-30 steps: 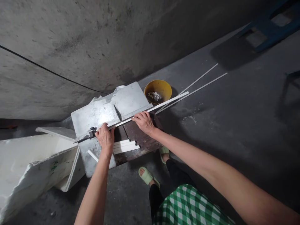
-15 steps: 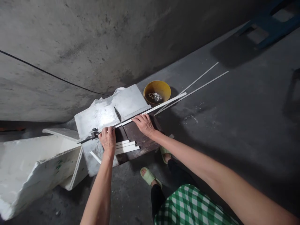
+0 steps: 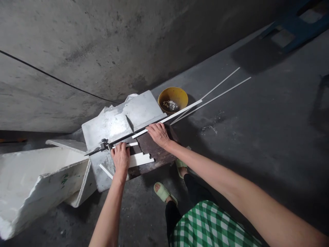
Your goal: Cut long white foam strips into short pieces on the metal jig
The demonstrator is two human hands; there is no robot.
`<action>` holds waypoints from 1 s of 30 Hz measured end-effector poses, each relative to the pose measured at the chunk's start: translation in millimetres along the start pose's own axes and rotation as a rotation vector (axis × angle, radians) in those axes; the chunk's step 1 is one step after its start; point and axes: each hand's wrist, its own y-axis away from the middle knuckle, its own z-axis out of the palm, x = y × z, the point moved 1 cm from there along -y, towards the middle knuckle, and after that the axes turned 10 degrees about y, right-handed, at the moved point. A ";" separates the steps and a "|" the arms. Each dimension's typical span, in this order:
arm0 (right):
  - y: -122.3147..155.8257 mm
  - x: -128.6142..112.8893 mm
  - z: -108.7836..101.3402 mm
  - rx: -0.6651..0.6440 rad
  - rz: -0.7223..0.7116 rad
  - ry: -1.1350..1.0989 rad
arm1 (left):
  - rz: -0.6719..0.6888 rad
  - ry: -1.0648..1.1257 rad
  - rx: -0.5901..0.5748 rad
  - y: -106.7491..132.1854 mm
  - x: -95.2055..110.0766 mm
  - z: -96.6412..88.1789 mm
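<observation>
Fingers [image 3: 153, 127] of my right hand [image 3: 159, 136] are lying close together, clamping over a long white strip [image 3: 183, 112] at the centre of the frame. This strip is running slantwise from just beside a thin dark blade [image 3: 130, 123] up toward the right, its faces looking flat, matt and smooth, its edges straight, its near end squarely cut. My left hand [image 3: 120, 158], left of centre, is closing its bent fingers on a short white piece [image 3: 133, 144], whose pale, narrow end is sticking out to the right; the fingertips themselves are partly hiding from view.

Beneath that hand, a row of short white lengths [image 3: 140, 160] is lying side by side, the right ends stepping unevenly. One lone white stick [image 3: 106, 171] is resting aslant to its left. All this is lying on a worktop: a scuffed, grey-white plate [image 3: 144, 104] is gleaming under a bright patch, and a dark brown, worn board [image 3: 156, 152] is forming the near side.

Just beyond the plate, a round yellow bowl [image 3: 185, 97] is holding small white chips. Two thin pale strips [image 3: 226, 91] are stretching toward the upper right. At the lower left, thick white slabs [image 3: 23, 192] are leaning together, rough and crumbly along their edges. Above, a stained grey wall [image 3: 77, 58] is showing blotches and pits.
</observation>
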 end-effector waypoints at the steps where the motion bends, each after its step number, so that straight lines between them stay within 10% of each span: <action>1: -2.2 -7.1 1.8 -0.013 -0.009 0.002 | 0.028 0.018 -0.028 1.7 0.7 -0.6; 15: -44.3 -117.2 30.4 -0.150 -0.140 -0.083 | 0.011 0.114 0.114 51.8 -14.8 -9.5; 22: -9.5 -59.1 -4.6 0.019 -0.010 -0.159 | -0.090 0.135 0.249 15.5 -24.5 -7.8; 30: 22.2 4.8 -11.0 -0.010 0.082 -0.060 | -0.171 0.125 0.112 -48.5 2.0 6.4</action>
